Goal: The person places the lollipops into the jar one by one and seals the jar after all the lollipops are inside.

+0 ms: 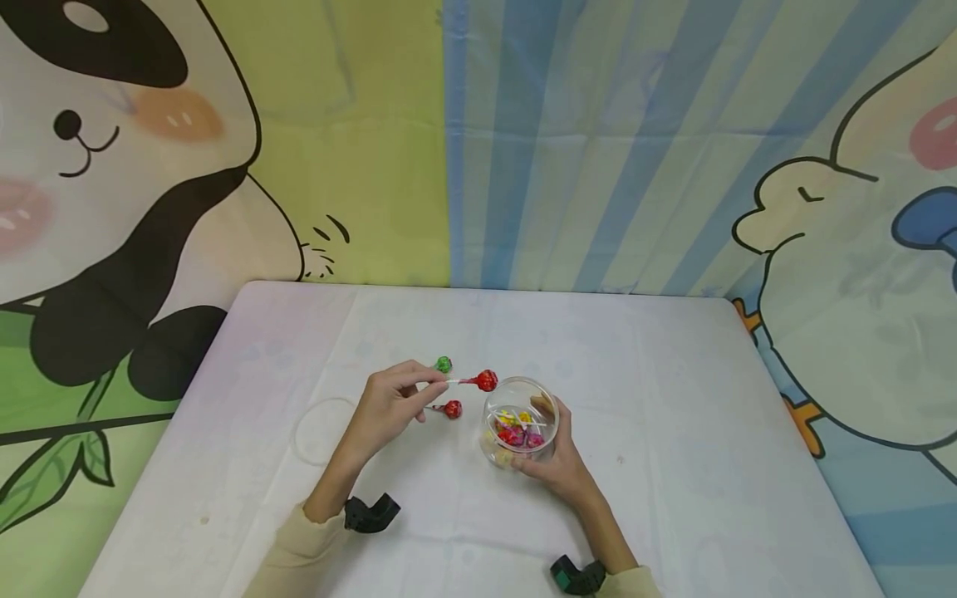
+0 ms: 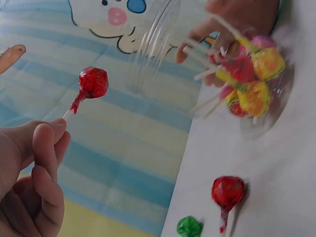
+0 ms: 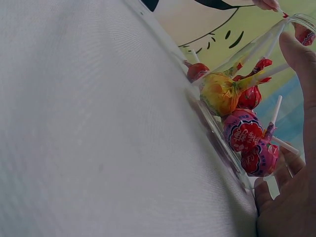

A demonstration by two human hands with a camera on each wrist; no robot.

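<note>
Near the middle of the white-covered bench, a clear, round plastic jar, tilted and cradled from the right and near side by the right hand, fingers curled round its wall. Inside the jar, a cluster of wrapped lollipops — yellow, red, pink-purple — with white sticks jutting toward the mouth; exact count hard to tell, roughly half a dozen.

Just left of the jar's rim, a red foil-wrapped lollipop on a white stick, raised off the bench and pinched at the stick's end by the left hand, grip tight between thumb and forefinger, other fingers folded in. Head of that lollipop close to the jar's opening but not inside it.

Left on the bench, two more: a second red-wrapped lollipop, lying flat just near of the held one, and a green-wrapped lollipop, a little farther away, beside the left fingers.

Judged from this: well along, most sweets already in the jar, one in hand at the mouth, two loose on the bench to go — if filling is the work; if emptying, barely begun. Held lollipop's head aimed at the opening suggests filling.

Behind the bench, a cartoon backdrop with a panda and a striped panel.
</note>
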